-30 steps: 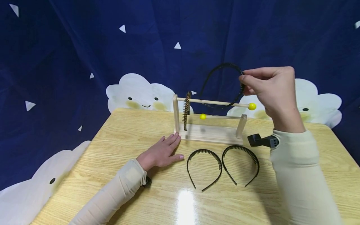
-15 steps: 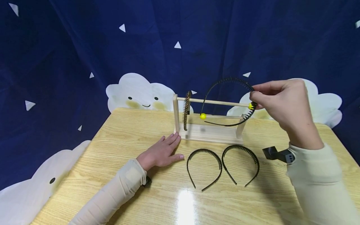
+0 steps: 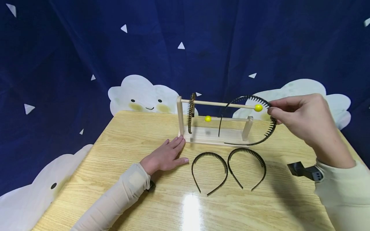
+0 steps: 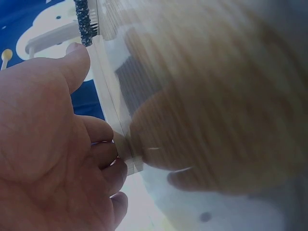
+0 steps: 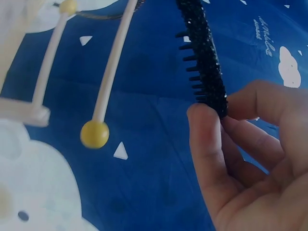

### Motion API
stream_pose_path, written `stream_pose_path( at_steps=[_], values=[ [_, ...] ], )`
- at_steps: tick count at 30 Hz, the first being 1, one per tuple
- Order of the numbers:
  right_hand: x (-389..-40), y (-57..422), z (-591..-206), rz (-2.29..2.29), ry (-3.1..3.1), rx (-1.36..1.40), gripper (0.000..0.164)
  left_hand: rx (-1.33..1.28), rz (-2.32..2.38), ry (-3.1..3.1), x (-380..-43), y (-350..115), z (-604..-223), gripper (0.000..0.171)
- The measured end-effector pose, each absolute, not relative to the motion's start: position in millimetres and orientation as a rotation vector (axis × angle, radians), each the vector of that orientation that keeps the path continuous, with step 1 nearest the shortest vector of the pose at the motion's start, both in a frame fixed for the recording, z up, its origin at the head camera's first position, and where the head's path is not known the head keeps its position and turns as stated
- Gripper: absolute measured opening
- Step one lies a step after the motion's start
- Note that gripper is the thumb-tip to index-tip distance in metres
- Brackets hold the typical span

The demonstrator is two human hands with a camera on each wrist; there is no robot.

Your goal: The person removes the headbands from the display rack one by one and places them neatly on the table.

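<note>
My right hand [image 3: 307, 123] pinches a black toothed headband [image 3: 271, 128] between thumb and fingers, at the right of the wooden rack [image 3: 214, 135]. In the head view the band's loop overlaps the upper rod [image 3: 221, 104] and its yellow ball end [image 3: 258, 108]. Up close in the right wrist view, the headband [image 5: 204, 57] looks glittery, with comb teeth facing the rod. My left hand [image 3: 165, 156] lies flat on the table, fingertips at the left end of the rack's base. A brown glittery headband [image 3: 190, 114] hangs on the upper rod, near the left post.
Two black toothed headbands, a left one [image 3: 209, 154] and a right one [image 3: 247, 150], lie side by side in front of the rack. A lower rod with a yellow ball [image 3: 207, 118] extends from the right post [image 3: 247, 128]. A dark blue curtain [image 3: 214, 38] hangs behind the table.
My right hand has moved down and to the right with the black headband, and the loop has come lower around the rod's ball end. The left hand has stayed in place.
</note>
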State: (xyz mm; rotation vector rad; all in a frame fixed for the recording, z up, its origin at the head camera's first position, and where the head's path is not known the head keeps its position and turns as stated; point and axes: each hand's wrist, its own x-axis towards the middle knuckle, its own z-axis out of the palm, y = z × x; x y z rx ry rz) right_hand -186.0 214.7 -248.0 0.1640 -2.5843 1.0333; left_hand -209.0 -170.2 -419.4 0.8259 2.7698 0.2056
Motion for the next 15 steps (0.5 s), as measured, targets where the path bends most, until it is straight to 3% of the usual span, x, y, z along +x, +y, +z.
stream_pose_path(
  at_steps=[15],
  values=[
    [-180,251,-271,0.881,-2.734,0.186,0.028,0.84,0.186,2.777,-209,-170,-419,0.085]
  ],
)
